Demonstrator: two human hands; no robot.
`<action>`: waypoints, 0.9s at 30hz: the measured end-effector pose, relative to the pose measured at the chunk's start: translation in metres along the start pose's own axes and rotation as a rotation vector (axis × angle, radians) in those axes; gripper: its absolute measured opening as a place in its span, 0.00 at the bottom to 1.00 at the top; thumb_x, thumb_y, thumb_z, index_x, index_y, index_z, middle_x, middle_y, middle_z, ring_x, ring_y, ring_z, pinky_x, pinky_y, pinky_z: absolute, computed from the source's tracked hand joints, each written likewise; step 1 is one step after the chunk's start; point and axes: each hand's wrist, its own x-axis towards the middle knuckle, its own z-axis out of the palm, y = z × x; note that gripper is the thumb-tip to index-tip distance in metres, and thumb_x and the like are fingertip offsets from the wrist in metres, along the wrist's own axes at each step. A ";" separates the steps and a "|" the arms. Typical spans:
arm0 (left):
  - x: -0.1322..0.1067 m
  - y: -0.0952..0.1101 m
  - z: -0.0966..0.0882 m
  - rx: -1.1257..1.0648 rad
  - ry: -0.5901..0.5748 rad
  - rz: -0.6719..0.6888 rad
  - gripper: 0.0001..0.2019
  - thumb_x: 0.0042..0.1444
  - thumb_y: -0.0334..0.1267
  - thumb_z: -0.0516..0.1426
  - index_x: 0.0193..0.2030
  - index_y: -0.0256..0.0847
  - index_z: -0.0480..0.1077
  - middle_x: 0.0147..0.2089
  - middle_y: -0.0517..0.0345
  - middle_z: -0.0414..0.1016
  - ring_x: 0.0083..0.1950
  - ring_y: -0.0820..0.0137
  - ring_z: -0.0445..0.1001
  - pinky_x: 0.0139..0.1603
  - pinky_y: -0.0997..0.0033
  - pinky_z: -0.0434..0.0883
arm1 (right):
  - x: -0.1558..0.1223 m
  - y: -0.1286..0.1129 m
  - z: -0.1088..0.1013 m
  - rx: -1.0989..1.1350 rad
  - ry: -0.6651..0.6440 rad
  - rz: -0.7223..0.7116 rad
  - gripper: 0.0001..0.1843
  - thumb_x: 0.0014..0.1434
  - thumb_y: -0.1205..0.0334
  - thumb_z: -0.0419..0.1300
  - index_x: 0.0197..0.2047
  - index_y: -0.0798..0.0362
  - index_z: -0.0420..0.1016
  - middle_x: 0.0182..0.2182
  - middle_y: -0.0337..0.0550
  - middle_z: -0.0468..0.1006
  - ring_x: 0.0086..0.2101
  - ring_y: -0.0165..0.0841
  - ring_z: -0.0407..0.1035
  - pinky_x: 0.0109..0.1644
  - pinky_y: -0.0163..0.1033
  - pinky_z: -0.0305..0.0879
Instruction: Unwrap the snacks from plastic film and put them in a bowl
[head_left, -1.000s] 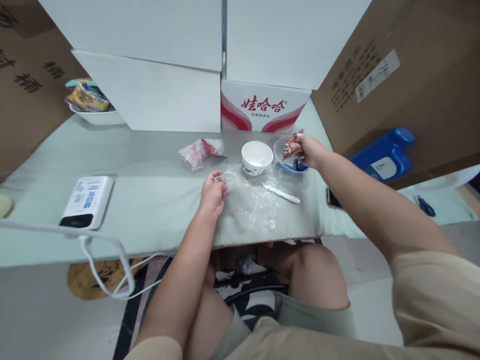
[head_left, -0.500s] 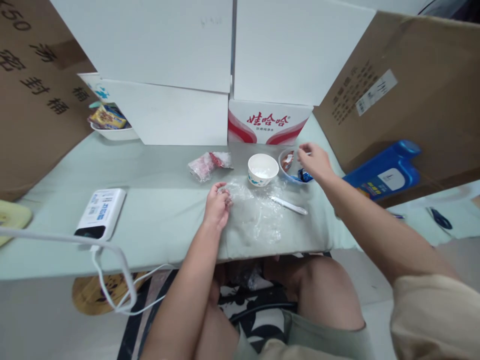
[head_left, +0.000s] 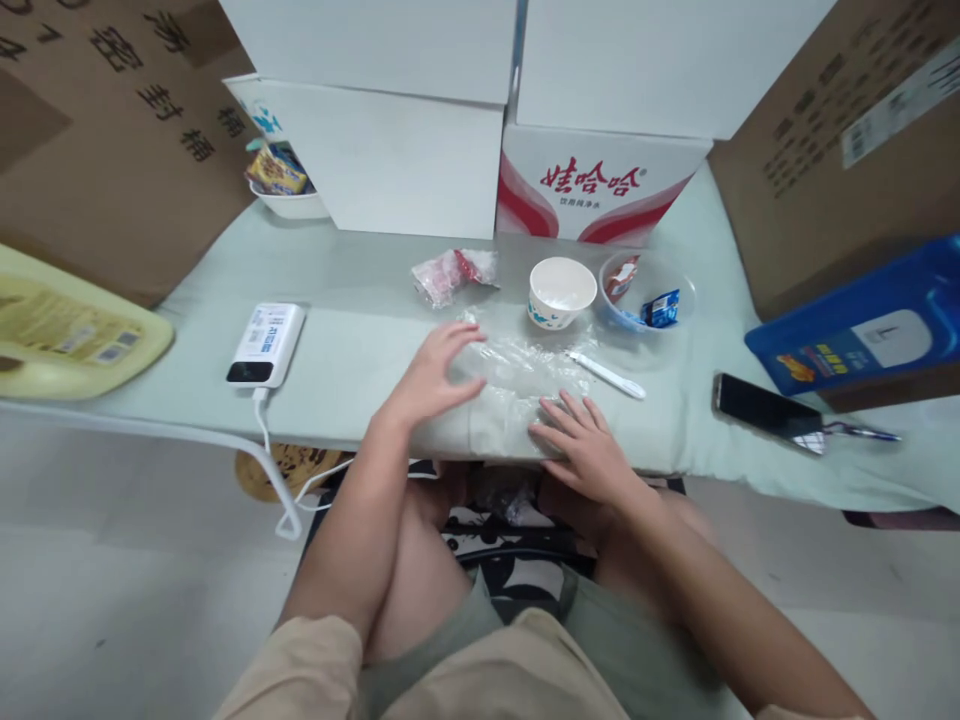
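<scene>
Clear crinkled plastic film (head_left: 517,365) lies on the table in front of me. My left hand (head_left: 439,375) is at its left edge, thumb and fingers spread, holding nothing. Flat on the film's near right part rests my right hand (head_left: 585,440), its fingers apart. Just beyond the film stands a white paper cup (head_left: 562,293) with blue print. A white plastic-handled tool (head_left: 607,374), its tip hard to make out, lies right of the film. To the cup's right, a clear plastic bowl (head_left: 679,290) holds a blue packet (head_left: 660,309) and a reddish-brown packet (head_left: 622,278).
Pink-and-red crumpled wrappers (head_left: 454,275) lie left of the cup. A white power bank (head_left: 267,345) with a cable and a yellow bottle (head_left: 75,335) are at left. A phone (head_left: 769,412) and blue bottle (head_left: 862,320) are at right. White boxes (head_left: 600,185) line the back.
My right hand has come from the plastic bowl down onto the film. My left hand has opened out and the clear plastic it held is no longer in it. The camera view has shifted.
</scene>
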 end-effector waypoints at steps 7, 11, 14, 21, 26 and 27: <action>-0.016 0.001 0.002 0.259 -0.265 0.037 0.17 0.40 0.41 0.71 0.40 0.48 0.79 0.68 0.52 0.68 0.74 0.46 0.53 0.74 0.43 0.43 | -0.004 0.004 -0.021 0.269 0.267 -0.027 0.10 0.66 0.61 0.54 0.38 0.47 0.78 0.48 0.49 0.83 0.50 0.42 0.77 0.61 0.57 0.68; -0.010 0.002 0.001 0.032 -0.233 -0.070 0.21 0.40 0.40 0.71 0.45 0.48 0.79 0.50 0.53 0.80 0.44 0.61 0.77 0.51 0.63 0.71 | -0.013 0.002 -0.033 0.367 0.250 -0.008 0.09 0.65 0.62 0.54 0.37 0.48 0.75 0.45 0.49 0.84 0.43 0.38 0.80 0.47 0.45 0.76; 0.001 0.001 0.007 -0.018 -0.349 -0.172 0.19 0.36 0.35 0.71 0.40 0.46 0.81 0.35 0.57 0.80 0.29 0.69 0.71 0.32 0.73 0.67 | -0.022 0.001 -0.033 0.353 0.180 -0.014 0.10 0.63 0.63 0.54 0.33 0.48 0.74 0.52 0.50 0.81 0.50 0.41 0.78 0.51 0.47 0.75; 0.016 0.023 0.002 -0.237 -0.132 -0.339 0.12 0.39 0.28 0.69 0.33 0.40 0.77 0.31 0.57 0.76 0.36 0.65 0.74 0.38 0.71 0.71 | -0.030 0.002 -0.029 0.383 -0.003 -0.003 0.07 0.55 0.67 0.58 0.28 0.50 0.75 0.69 0.52 0.61 0.56 0.46 0.74 0.55 0.51 0.72; 0.002 0.025 0.018 -0.193 -0.266 -0.226 0.20 0.27 0.22 0.71 0.30 0.42 0.78 0.42 0.55 0.79 0.50 0.60 0.75 0.49 0.70 0.70 | -0.034 0.004 -0.027 0.430 -0.014 -0.043 0.07 0.52 0.69 0.59 0.27 0.50 0.76 0.70 0.50 0.58 0.62 0.46 0.67 0.60 0.51 0.69; 0.001 0.023 0.025 -0.197 -0.289 -0.254 0.17 0.28 0.21 0.71 0.27 0.41 0.77 0.40 0.54 0.79 0.47 0.61 0.76 0.47 0.70 0.70 | -0.035 0.005 -0.027 0.442 -0.007 -0.057 0.07 0.53 0.69 0.59 0.28 0.50 0.77 0.70 0.50 0.60 0.63 0.46 0.66 0.61 0.52 0.68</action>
